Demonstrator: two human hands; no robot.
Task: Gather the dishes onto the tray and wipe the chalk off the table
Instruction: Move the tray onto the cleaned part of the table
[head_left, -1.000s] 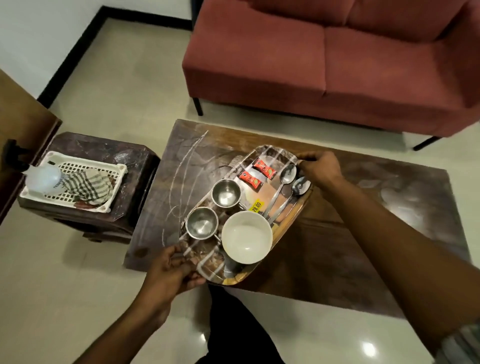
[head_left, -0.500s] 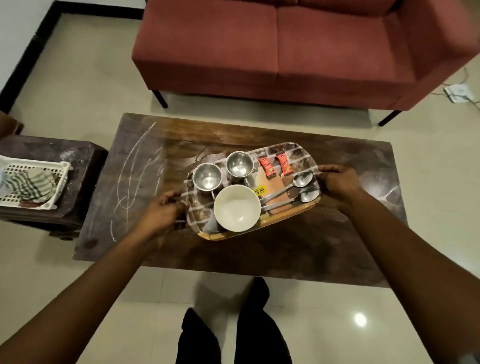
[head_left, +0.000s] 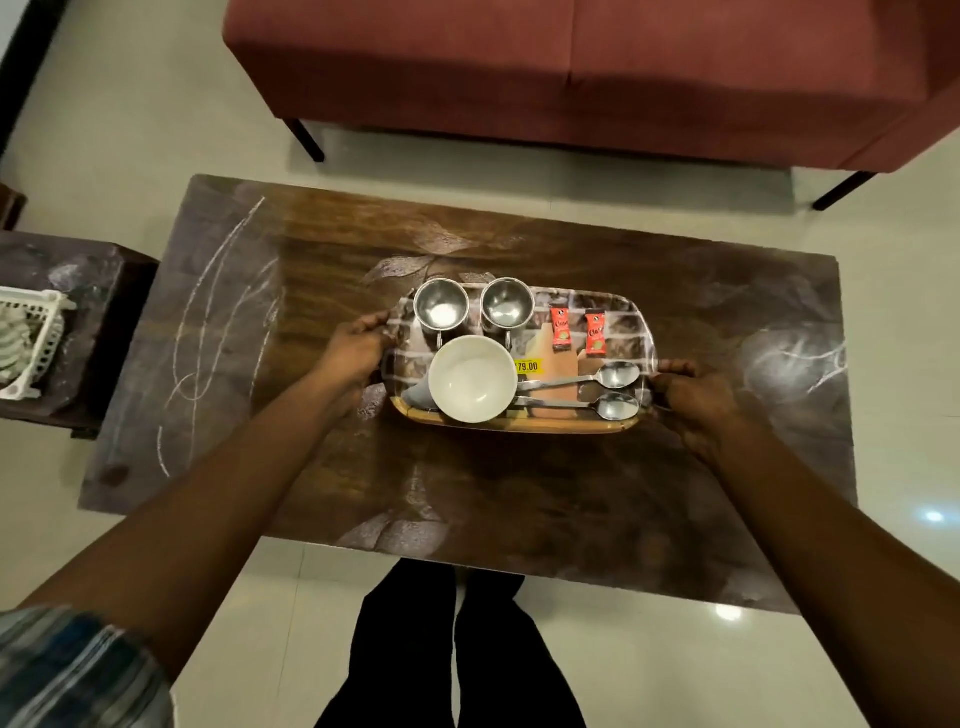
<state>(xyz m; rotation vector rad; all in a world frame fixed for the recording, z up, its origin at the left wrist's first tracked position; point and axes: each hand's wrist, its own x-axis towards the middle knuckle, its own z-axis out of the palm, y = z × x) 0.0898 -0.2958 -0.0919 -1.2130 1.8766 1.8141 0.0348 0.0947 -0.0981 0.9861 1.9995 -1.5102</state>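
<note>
Glossy patterned rounded-rectangle tray (head_left: 618, 317) centre of dark wooden table (head_left: 519, 483), holding round white bowl (head_left: 472, 376) | left hand (head_left: 358, 345) fingers clamped on its 9 o'clock rim, right hand (head_left: 693, 400) fingers on 3 o'clock | white chalk scribbles (head_left: 218, 322) at 9 o'clock

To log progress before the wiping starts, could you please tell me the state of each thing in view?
Tray, loaded, gripped at both ends.
Left hand, grips tray's left end.
Right hand, grips tray's right end.
Bowl, upright, empty, on tray.
Cups, upright, empty, on tray.
Spoons, lying side by side on tray.
Sachets, flat on tray.
Table, chalk marks at both ends, unwiped.
</note>
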